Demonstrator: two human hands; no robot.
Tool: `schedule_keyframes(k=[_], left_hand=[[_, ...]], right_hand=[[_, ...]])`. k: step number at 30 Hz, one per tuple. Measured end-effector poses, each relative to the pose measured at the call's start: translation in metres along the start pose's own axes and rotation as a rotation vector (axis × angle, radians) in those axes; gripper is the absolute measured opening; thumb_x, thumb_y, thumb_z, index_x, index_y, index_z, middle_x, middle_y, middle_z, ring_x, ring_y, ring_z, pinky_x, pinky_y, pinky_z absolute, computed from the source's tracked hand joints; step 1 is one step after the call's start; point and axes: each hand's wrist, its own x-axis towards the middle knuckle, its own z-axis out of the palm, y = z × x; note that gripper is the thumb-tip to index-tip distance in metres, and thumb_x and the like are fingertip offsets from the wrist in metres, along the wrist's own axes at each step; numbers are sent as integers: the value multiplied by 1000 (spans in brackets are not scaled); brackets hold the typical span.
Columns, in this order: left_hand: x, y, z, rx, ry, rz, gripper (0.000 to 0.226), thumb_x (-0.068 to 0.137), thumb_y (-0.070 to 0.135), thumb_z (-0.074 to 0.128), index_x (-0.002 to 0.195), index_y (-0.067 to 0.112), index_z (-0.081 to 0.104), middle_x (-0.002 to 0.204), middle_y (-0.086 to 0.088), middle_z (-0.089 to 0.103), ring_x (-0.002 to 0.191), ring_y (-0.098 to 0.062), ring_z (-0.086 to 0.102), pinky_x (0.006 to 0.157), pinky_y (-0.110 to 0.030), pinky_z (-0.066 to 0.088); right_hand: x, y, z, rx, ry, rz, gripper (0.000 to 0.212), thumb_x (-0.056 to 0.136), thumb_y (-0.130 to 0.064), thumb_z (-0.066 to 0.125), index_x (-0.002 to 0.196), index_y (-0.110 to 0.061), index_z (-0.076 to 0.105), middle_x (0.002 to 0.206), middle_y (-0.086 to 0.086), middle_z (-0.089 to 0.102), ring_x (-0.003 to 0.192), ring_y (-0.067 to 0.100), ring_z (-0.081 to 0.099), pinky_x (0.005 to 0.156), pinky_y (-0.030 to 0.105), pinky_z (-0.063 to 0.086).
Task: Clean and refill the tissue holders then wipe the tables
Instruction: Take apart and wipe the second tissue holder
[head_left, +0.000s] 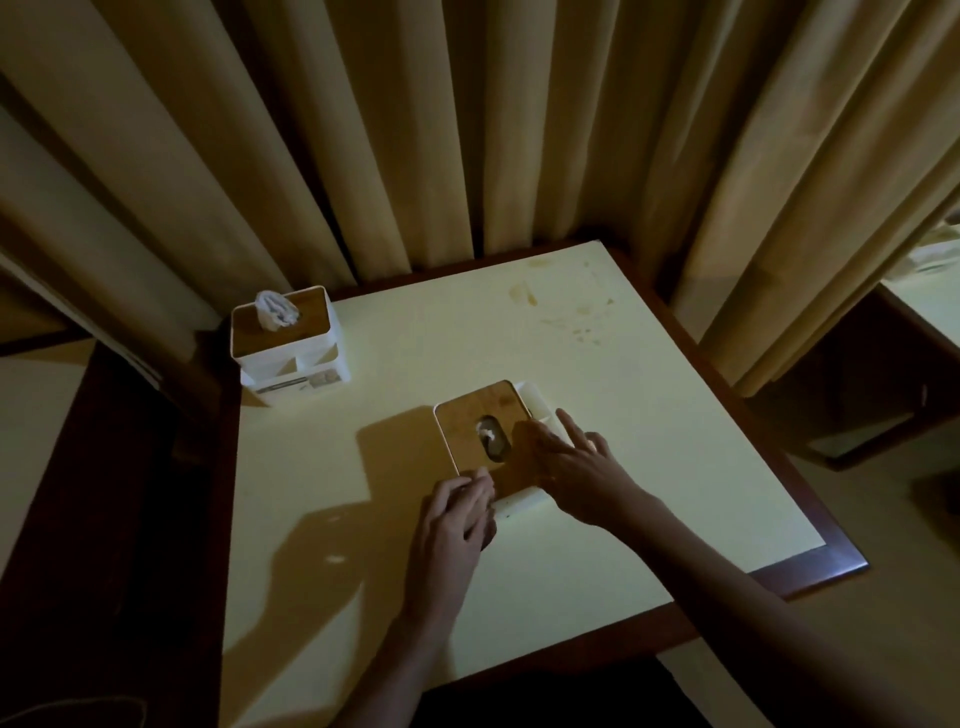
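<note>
Both hands on near tissue holder (480, 436) lid: left hand (457, 512) fingers curled at corner, right hand (569, 462) fingers spread flat; table (649, 441) stained.

Heavy beige curtains (467, 130) hang in deep vertical folds across the whole back of the dim room, lit warmly from above. A square pale-yellow table with a dark wood rim (810, 571) stands against them, brownish stains (524, 293) near its far edge. A second similar table (930, 301) shows at the right edge.

No legible text; only a blurred label on the far tissue holder (296, 382)
</note>
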Motion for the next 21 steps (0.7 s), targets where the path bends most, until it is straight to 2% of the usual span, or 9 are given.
schedule_keyframes(k=[4, 8, 10, 13, 14, 16, 18, 21], left_hand=[[6, -3, 6, -10, 58, 11, 35, 90, 21, 61, 125, 23, 63, 118, 11, 57, 102, -7, 56, 82, -17, 51], [28, -11, 9, -114, 78, -102, 40, 90, 11, 62, 127, 27, 61, 120, 12, 54, 105, -9, 55, 89, -19, 49], [42, -8, 9, -144, 74, -124, 41, 91, 9, 60, 128, 24, 60, 119, 11, 53, 102, -7, 57, 88, -15, 49], [66, -5, 7, -162, 55, -136, 42, 89, 4, 62, 129, 17, 60, 116, 4, 54, 96, -1, 55, 84, 2, 37], [74, -5, 8, -158, 38, -141, 42, 89, 4, 63, 129, 16, 60, 117, 1, 54, 97, -3, 54, 84, 4, 34], [86, -4, 11, -160, 20, -155, 41, 88, 6, 64, 128, 15, 61, 118, -1, 55, 104, -10, 55, 90, -2, 35], [91, -3, 16, -185, 81, -191, 40, 86, 7, 67, 125, 13, 63, 117, -4, 58, 107, -16, 57, 95, -17, 42], [81, -7, 21, -321, 261, -331, 35, 85, 9, 68, 120, 11, 66, 118, -5, 65, 109, -16, 60, 98, -26, 44]], right_hand=[[-1, 5, -12, 9, -45, -25, 48, 102, -26, 37, 149, -20, 24, 160, -11, 4, 147, 28, 7, 111, 47, 24], [-10, 15, -13, 75, -52, 5, 48, 101, -33, 41, 146, -23, 32, 160, -13, 7, 139, 26, 26, 107, 43, 33], [-14, 20, -12, 107, -56, 16, 49, 100, -35, 42, 148, -25, 31, 160, -13, 8, 137, 25, 28, 106, 43, 34], [-17, 28, -11, 141, -44, 29, 51, 100, -33, 43, 149, -29, 29, 159, -12, 15, 137, 26, 29, 106, 43, 35], [-18, 31, -10, 146, -35, 32, 51, 100, -33, 43, 149, -29, 29, 158, -11, 19, 136, 26, 30, 105, 43, 36], [-18, 37, -11, 164, -4, 37, 48, 100, -30, 43, 147, -28, 32, 155, -7, 29, 133, 26, 33, 102, 41, 36], [-15, 43, -14, 162, 33, 36, 46, 100, -27, 42, 145, -27, 35, 152, -5, 33, 133, 25, 33, 100, 41, 34], [-2, 50, -20, 180, 79, 27, 49, 101, -29, 40, 148, -32, 28, 156, -3, 24, 138, 26, 23, 106, 45, 29]])
